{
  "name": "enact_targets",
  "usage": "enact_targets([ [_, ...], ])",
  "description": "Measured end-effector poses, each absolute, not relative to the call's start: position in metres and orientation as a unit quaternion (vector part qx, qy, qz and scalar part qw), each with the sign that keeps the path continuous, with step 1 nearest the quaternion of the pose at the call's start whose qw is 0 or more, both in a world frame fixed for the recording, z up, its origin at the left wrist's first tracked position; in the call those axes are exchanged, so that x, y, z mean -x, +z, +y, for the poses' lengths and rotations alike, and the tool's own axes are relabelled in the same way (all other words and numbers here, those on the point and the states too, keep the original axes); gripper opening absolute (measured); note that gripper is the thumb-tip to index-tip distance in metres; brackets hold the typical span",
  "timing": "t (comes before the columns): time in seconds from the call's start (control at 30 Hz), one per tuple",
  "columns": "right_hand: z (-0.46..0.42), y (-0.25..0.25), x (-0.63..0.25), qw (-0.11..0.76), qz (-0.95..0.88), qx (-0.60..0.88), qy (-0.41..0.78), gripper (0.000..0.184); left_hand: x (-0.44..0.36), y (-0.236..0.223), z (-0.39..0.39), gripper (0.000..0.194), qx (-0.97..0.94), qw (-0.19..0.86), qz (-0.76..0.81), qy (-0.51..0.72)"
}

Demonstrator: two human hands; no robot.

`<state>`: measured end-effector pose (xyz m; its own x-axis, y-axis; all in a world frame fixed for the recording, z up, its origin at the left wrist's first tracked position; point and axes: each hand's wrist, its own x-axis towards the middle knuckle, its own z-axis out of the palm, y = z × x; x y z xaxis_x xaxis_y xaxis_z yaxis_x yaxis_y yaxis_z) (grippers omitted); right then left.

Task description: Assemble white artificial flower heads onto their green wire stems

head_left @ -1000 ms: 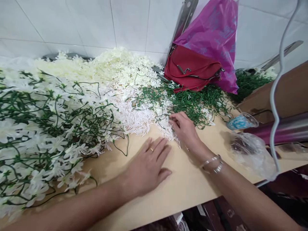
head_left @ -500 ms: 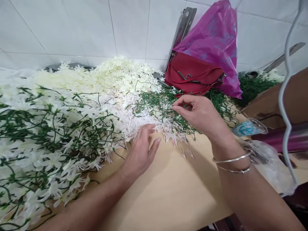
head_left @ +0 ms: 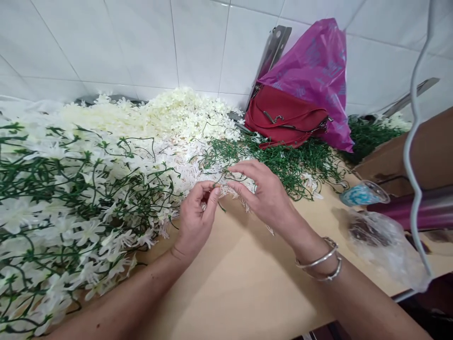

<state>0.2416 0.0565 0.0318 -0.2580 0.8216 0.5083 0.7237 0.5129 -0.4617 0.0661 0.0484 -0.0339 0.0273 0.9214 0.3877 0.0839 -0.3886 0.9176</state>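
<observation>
Where fingers pinch: thin green stem (head_left: 216, 185).

Both forearms reach in from near edge, hands nearly meeting mid-scene. Left hand (head_left: 196, 216) fingers curled, thumb and index pinched. Right hand (head_left: 264, 194) palm down, fingers loosely spread, wrist bent.

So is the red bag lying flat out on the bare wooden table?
No, the red bag leans against the purple plastic bag at the tiled wall, resting on green stems.
</observation>
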Motion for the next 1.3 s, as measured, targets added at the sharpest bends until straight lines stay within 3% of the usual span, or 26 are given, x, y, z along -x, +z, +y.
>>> enact_targets([
  [0.13,0.047,-0.002,-0.237,0.255,-0.801,0.532,-0.1,0.058,-0.063,-0.034,0.051,0.017,-0.56,0.347,0.421,0.624],
  [0.3,0.043,-0.027,-0.234,0.156,-0.816,0.538,-0.144,0.072,-0.063,-0.029,0.051,0.013,-0.543,0.368,0.412,0.632],
  [0.63,0.043,-0.02,-0.241,0.165,-0.811,0.541,-0.15,0.076,-0.066,-0.023,0.051,0.006,-0.516,0.393,0.405,0.644],
  [1.0,0.042,-0.017,-0.246,0.196,-0.824,0.523,-0.095,0.076,-0.065,-0.023,0.049,0.015,-0.514,0.417,0.423,0.62],
  [1.2,0.042,-0.018,-0.245,0.218,-0.823,0.518,-0.084,0.074,-0.063,-0.024,0.048,0.022,-0.525,0.395,0.433,0.617],
  [1.3,0.043,-0.018,-0.244,0.247,-0.824,0.505,-0.076,0.066,-0.062,-0.022,0.046,0.025,-0.553,0.335,0.447,0.619],
])
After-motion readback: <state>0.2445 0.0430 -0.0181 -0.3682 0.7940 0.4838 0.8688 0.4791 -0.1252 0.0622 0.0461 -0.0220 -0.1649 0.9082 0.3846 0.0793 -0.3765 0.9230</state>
